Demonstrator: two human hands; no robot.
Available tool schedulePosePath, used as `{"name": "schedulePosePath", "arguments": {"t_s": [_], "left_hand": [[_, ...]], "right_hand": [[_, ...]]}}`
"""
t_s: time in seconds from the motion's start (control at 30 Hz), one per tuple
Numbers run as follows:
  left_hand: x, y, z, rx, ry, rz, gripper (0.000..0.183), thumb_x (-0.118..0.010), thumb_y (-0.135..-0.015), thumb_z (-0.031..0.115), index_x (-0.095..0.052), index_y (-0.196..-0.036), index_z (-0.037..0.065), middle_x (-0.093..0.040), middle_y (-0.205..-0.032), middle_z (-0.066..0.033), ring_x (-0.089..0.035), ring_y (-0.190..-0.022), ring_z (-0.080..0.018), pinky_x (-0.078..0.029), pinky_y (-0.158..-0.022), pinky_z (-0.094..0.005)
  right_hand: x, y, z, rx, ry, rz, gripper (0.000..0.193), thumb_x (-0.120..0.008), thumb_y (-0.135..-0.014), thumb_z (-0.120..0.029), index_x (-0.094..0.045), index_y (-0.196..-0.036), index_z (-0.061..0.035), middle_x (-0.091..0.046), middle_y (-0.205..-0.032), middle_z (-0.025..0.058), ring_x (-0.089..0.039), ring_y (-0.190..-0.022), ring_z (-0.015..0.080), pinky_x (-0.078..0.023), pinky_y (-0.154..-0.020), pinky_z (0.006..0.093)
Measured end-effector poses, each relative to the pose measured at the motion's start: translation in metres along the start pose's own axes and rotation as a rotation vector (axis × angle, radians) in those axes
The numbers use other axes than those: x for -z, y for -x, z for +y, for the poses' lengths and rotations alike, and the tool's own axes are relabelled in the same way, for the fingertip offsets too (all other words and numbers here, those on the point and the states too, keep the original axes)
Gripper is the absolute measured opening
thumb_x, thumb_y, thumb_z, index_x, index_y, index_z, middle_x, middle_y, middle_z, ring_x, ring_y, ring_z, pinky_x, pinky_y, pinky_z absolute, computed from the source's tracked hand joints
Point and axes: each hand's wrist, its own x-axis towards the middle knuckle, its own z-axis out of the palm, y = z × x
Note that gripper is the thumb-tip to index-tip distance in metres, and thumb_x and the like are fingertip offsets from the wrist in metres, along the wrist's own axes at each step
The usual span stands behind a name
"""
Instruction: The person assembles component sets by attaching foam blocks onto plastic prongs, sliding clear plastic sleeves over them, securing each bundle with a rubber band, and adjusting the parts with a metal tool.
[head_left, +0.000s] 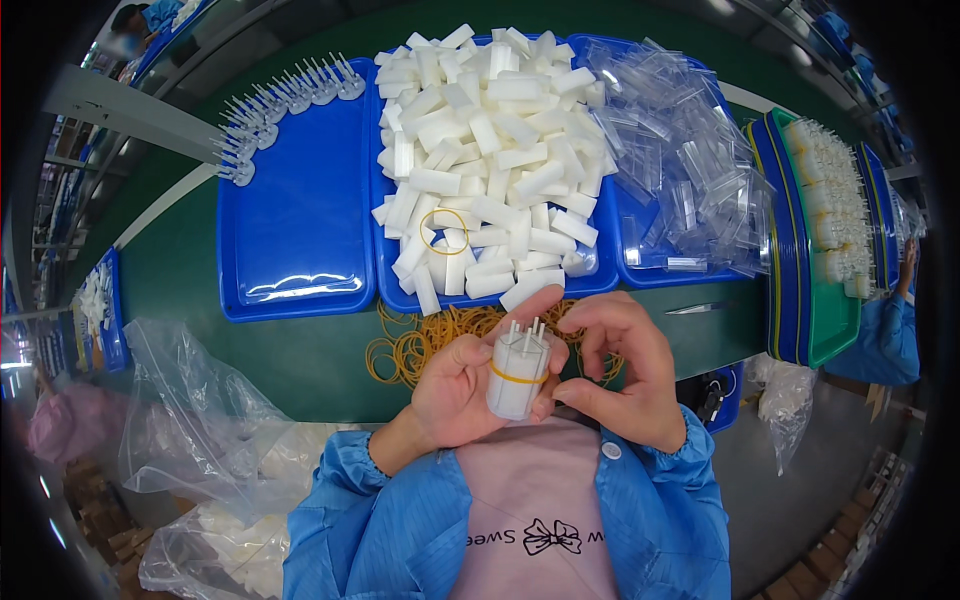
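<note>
A white, roughly cylindrical bundle (510,399) stands upright in my left hand (450,397), whose thumb and fingers close around its sides. Thin pale pins stick up from its top. One yellow rubber band (518,376) circles its middle. Just to the right, my right hand (640,372) has its fingers curved and apart, with nothing seen in them; its thumb tip is close to the bundle. Behind both hands lies a loose heap of yellow rubber bands (408,345), partly hidden by them.
Ahead, blue trays hold white foam blocks (480,150) and clear plastic pieces (690,165). Pinned clear pieces (265,115) line the left tray's (300,220) far edge. Tweezers (698,308) lie to the right, before stacked trays (790,250). Plastic bags (190,400) hang at the left.
</note>
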Motion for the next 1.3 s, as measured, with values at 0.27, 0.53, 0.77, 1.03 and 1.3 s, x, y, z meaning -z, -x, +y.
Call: {"name": "schedulePosePath", "arguments": {"t_s": [0.27, 0.53, 0.77, 1.03, 1.3], "left_hand": [[0.005, 0.003, 0.006, -0.030, -0.074, -0.021, 0.061, -0.040, -0.090, 0.030, -0.022, -0.144, 0.011, -0.051, -0.113, -0.0163, -0.055, -0.084, -0.0280, -0.046, -0.076, -0.0379], [-0.010, -0.002, 0.005, 0.005, -0.255, 0.233, 0.054, -0.038, -0.095, 0.035, -0.029, -0.139, 0.004, -0.049, -0.120, -0.0149, -0.054, -0.099, -0.0247, -0.047, -0.084, -0.0393], [-0.001, 0.001, 0.005, 0.024, -0.212, 0.066, 0.065, -0.048, -0.092, 0.045, -0.028, -0.138, 0.005, -0.049, -0.118, -0.0121, -0.054, -0.097, -0.0215, -0.047, -0.080, -0.0356], [-0.016, 0.002, 0.002, 0.053, -0.426, 0.134, 0.070, -0.054, -0.090, 0.041, -0.022, -0.143, 0.007, -0.046, -0.121, -0.0111, -0.053, -0.095, -0.0187, -0.047, -0.080, -0.0331], [-0.025, 0.007, 0.002, -0.017, -0.790, 0.203, 0.076, -0.069, -0.083, 0.022, -0.024, -0.143, 0.010, -0.049, -0.116, -0.0089, -0.051, -0.092, -0.0133, -0.045, -0.081, -0.0274]], "right_hand": [[0.035, 0.016, -0.010, 0.104, 0.507, 0.313, 0.019, -0.069, -0.071, 0.000, -0.062, -0.088, -0.0013, -0.059, -0.088, 0.0096, -0.055, -0.067, 0.0147, -0.045, -0.058, 0.0244], [0.096, 0.060, 0.032, -0.299, 1.184, 0.484, 0.012, -0.065, -0.074, -0.002, -0.064, -0.085, -0.0023, -0.056, -0.087, 0.0095, -0.055, -0.081, 0.0255, -0.043, -0.070, 0.0351], [0.095, 0.070, 0.041, -0.173, 1.239, 0.432, 0.019, -0.062, -0.078, -0.001, -0.062, -0.097, -0.0037, -0.054, -0.096, 0.0104, -0.055, -0.086, 0.0249, -0.044, -0.072, 0.0323], [0.083, 0.074, 0.023, -0.226, 0.564, 0.639, 0.013, -0.057, -0.085, -0.003, -0.057, -0.097, 0.0011, -0.055, -0.091, 0.0091, -0.058, -0.076, 0.0149, -0.045, -0.065, 0.0266], [0.075, 0.060, 0.035, -0.211, 0.683, 0.554, 0.010, -0.062, -0.083, -0.005, -0.064, -0.086, 0.0039, -0.065, -0.086, 0.0110, -0.062, -0.077, 0.0206, -0.047, -0.070, 0.0268]]}}
